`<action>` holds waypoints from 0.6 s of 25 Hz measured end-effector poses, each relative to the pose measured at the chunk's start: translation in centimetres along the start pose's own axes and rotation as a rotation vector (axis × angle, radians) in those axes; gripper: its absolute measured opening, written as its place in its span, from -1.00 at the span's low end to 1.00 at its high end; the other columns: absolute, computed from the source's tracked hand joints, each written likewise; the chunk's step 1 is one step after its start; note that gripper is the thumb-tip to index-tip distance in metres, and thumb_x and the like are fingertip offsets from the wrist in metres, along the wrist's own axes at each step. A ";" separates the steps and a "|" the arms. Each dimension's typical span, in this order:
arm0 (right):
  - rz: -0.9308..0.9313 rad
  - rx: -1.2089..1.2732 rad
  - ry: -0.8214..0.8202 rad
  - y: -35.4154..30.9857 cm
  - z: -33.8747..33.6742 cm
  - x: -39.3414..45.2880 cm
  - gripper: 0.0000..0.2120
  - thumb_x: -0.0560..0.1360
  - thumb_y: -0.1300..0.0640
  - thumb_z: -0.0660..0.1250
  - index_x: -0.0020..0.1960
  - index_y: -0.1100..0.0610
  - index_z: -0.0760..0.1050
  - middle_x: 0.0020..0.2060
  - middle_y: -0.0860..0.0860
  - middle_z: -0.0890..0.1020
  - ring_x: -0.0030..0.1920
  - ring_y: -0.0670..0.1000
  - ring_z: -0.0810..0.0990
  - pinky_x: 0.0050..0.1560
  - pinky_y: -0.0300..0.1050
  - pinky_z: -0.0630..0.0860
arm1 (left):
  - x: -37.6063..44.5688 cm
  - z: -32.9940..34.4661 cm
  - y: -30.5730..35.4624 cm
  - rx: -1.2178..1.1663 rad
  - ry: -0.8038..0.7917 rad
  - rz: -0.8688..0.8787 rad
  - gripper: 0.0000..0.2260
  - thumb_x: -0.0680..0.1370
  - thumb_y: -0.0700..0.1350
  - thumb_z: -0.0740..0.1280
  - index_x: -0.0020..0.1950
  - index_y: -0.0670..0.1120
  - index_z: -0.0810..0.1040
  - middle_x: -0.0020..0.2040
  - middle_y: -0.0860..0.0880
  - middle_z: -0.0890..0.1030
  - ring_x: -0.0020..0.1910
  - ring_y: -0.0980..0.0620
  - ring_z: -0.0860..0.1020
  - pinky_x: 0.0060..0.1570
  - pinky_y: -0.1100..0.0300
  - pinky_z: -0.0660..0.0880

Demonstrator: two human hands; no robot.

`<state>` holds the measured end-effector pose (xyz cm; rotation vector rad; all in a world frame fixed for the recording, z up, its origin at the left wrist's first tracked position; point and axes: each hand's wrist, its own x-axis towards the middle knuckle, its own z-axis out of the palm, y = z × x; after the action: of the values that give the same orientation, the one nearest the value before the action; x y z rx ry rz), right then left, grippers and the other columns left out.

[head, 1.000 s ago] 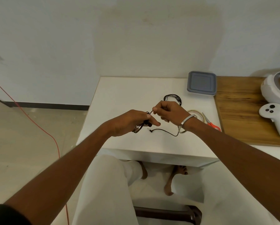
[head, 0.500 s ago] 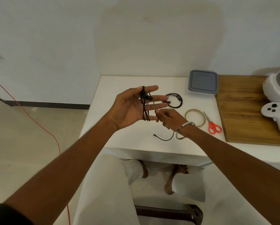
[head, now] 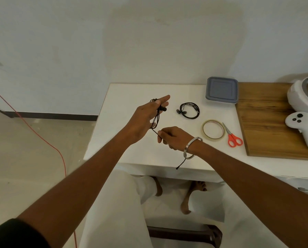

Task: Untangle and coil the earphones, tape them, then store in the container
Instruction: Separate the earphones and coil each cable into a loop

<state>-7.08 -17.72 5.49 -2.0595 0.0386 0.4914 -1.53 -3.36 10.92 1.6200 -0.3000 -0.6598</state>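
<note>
A black earphone cable (head: 156,117) is looped around the spread fingers of my left hand (head: 146,119), held above the white table (head: 124,140). My right hand (head: 172,138) is closed on the cable's free end just below the left hand. The loose tail with the plug (head: 180,164) hangs below my right wrist. A second black earphone set (head: 189,110) lies coiled on the table to the right. A roll of clear tape (head: 213,130) lies beside red-handled scissors (head: 232,136). The grey lidded container (head: 222,90) stands at the table's back right.
A wooden board (head: 267,122) to the right carries a white headset (head: 305,95) and a white controller (head: 304,129). A red cord (head: 42,138) runs across the floor on the left. My legs and feet show under the table's front edge.
My left hand has turned its back toward me with the cable still around its fingers. My right hand has dropped lower and pulled the free end down, and the tail now hangs off the table's front.
</note>
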 end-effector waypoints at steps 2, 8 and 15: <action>-0.014 0.026 -0.039 -0.2 -0.3 -0.1 -0.71 0.61 0.02 0.11 -0.18 0.00 0.54 -0.32 -0.01 0.49 -0.38 -0.05 0.42 -0.35 -0.25 0.42 | -0.1 -0.2 -0.5 0.139 0.017 0.040 -0.73 0.66 0.06 0.13 0.29 0.18 0.53 0.30 0.20 0.53 0.27 0.31 0.46 0.30 0.03 0.26; -0.080 0.106 -0.036 -0.2 -1.9 -0.2 -0.81 0.56 0.10 0.21 -0.12 0.04 0.59 -0.38 -0.05 0.47 -0.45 -0.10 0.40 -0.38 -0.24 0.38 | -0.3 -1.3 -2.3 0.427 -0.044 0.074 -0.75 0.65 0.01 0.19 0.20 0.11 0.63 0.18 0.26 0.57 0.25 0.28 0.48 0.26 0.31 0.32; -0.104 0.126 -0.043 -0.3 -3.5 -0.6 -0.83 0.55 0.15 0.26 -0.13 0.05 0.61 -0.47 -0.07 0.42 -0.49 -0.12 0.36 -0.44 -0.28 0.35 | -0.6 -2.2 -2.4 0.656 -0.113 0.043 -0.75 0.61 0.10 0.25 0.05 0.01 0.66 0.10 0.10 0.61 0.20 0.15 0.51 0.13 0.37 0.35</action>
<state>-6.43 -20.58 7.48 -1.9168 -0.0616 0.4574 -1.23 -0.82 8.82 2.1916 -0.6848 -0.6582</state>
